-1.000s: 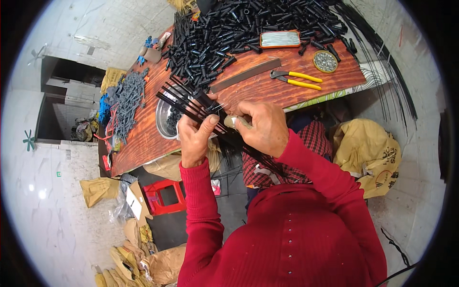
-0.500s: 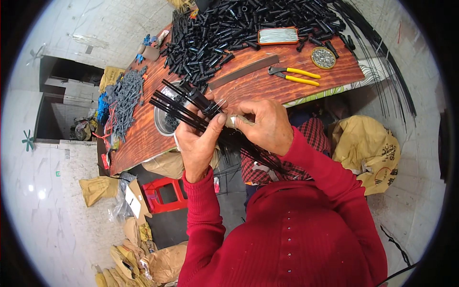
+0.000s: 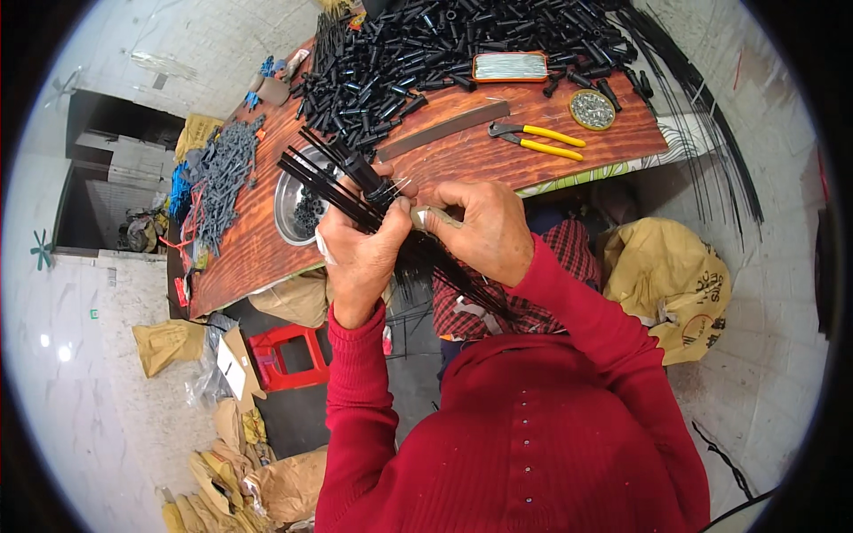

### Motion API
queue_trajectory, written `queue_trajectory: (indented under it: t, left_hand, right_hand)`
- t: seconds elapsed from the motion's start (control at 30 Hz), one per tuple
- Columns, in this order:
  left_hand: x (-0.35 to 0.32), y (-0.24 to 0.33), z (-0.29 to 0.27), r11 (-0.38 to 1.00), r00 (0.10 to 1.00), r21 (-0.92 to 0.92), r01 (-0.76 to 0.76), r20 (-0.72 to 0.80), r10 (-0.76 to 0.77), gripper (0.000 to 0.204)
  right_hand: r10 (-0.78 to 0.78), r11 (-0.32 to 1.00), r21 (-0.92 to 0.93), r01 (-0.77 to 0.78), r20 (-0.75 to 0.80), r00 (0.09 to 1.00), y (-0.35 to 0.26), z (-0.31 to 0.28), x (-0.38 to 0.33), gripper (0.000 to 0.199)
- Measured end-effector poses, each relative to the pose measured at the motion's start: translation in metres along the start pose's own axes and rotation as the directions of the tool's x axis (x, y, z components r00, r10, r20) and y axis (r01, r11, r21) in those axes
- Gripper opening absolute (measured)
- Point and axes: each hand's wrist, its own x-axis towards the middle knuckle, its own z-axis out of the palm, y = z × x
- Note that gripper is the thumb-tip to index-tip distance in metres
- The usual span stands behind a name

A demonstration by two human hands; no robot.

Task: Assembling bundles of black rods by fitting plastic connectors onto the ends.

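My left hand (image 3: 360, 258) is closed around a bundle of thin black rods (image 3: 322, 190), which slants down to the right across my lap. The same hand holds a ribbed black fitting (image 3: 362, 174) at its fingertips. Several thin silvery pins (image 3: 399, 186) stick out near the fitting. Close against the left thumb, my right hand (image 3: 487, 226) is pinched, with a pale wrap on its thumb. What sits between the right fingertips is too small to make out.
Black tubular parts (image 3: 418, 53) heap the table (image 3: 302, 244). Yellow-handled pliers (image 3: 551, 143), a tray of pins (image 3: 510, 67), a round dish (image 3: 592, 109), a flat bar (image 3: 444, 129), a clear bowl (image 3: 286, 213) and grey pieces (image 3: 222, 182) lie around. A red stool (image 3: 289, 357) stands below.
The whole view has shifted slightly, moving the scene a little left. Both hands keep nearly the same grip, with the fitting and rods tilted slightly differently.
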Motion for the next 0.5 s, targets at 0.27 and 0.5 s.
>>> queue_trajectory:
  t: [0.27, 0.5]
  left_hand:
    - [0.014, 0.0, -0.008, 0.991, 0.993, -0.129, 0.047, 0.109, -0.033, 0.034]
    - [0.022, -0.007, -0.018, 0.979, 0.986, -0.2, 0.043, 0.169, -0.009, 0.04]
  right_hand:
    - [-0.024, 0.996, 0.093, 0.014, 0.103, 0.994, -0.004, -0.01, 0.008, 0.017]
    - [-0.071, 0.958, 0.283, 0.054, 0.049, 0.996, -0.017, -0.016, 0.016, 0.034]
